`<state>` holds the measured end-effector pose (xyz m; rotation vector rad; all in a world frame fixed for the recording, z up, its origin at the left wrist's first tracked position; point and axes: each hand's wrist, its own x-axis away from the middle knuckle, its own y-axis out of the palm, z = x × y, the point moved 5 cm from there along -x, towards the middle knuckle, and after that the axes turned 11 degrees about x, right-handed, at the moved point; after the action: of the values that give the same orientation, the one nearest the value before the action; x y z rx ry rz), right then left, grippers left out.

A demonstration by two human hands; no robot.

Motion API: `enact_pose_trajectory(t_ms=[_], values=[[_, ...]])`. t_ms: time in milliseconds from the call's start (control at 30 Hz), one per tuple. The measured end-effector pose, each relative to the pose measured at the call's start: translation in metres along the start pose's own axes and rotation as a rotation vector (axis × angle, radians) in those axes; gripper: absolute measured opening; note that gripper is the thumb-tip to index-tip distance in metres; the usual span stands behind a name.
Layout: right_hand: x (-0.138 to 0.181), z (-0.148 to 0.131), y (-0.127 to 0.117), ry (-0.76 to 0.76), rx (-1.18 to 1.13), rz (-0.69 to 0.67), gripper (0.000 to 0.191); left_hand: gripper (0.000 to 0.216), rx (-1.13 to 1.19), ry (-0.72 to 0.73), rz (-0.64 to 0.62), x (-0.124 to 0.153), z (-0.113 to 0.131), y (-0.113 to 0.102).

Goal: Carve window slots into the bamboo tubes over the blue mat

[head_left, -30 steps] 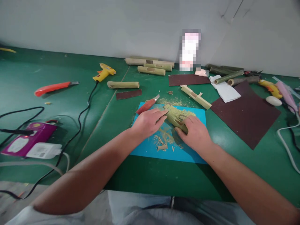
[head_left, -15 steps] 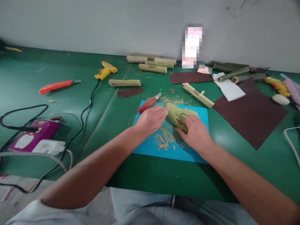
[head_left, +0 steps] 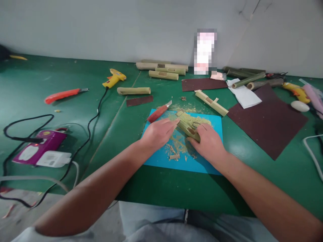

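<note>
My right hand (head_left: 209, 138) is wrapped around the near end of a pale green bamboo tube (head_left: 186, 127) with a slot cut in its side. The tube lies slanted over a blue sheet (head_left: 161, 160). At its upper left, my left hand (head_left: 159, 132) has its fingers pressed together against the tube; a small dark edge shows at the fingertips, too small to name. Pale sawdust (head_left: 203, 120) is heaped beside the tube, and shavings (head_left: 174, 156) lie below it. Just above my left hand rests a red-handled craft knife (head_left: 159, 112), blade pointing away.
Beyond the sheet lie a slotted bamboo piece (head_left: 211, 103), more bamboo tubes (head_left: 163, 75) and brown sheets (head_left: 267, 124). On the left are a yellow glue gun (head_left: 114, 78), an orange utility knife (head_left: 63, 95) and a purple power strip (head_left: 40, 146) with cords. A phone (head_left: 205, 52) leans on the wall.
My left hand has drawn back slightly left and down along the bamboo tube, and its fingers look straighter. My right hand keeps its hold. The whole view has shifted a little.
</note>
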<state>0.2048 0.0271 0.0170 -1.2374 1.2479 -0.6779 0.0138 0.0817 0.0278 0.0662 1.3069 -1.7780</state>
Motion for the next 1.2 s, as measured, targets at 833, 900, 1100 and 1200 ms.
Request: enact_pose_trajectory(t_ms=[833,900,1100,1200], values=[[0.0004,-0.0051,0.0007,0.047,0.013,-0.068,0.018,0.032,0.081,-0.033,0.039,-0.0064,-0.0065,-0.0037],[0.0004,-0.0048,0.0006,0.054,0.011,-0.073,0.019,0.032,0.088,-0.044,0.025,-0.0031,-0.0059,-0.0043],[0.0002,-0.0048,-0.0001,0.036,0.0,-0.059,0.018,0.03,0.088,-0.023,0.033,-0.0027,-0.0041,-0.003],[0.0008,-0.005,0.0003,0.043,-0.006,-0.058,0.017,0.032,0.082,-0.018,0.026,-0.0075,-0.0055,-0.0001]])
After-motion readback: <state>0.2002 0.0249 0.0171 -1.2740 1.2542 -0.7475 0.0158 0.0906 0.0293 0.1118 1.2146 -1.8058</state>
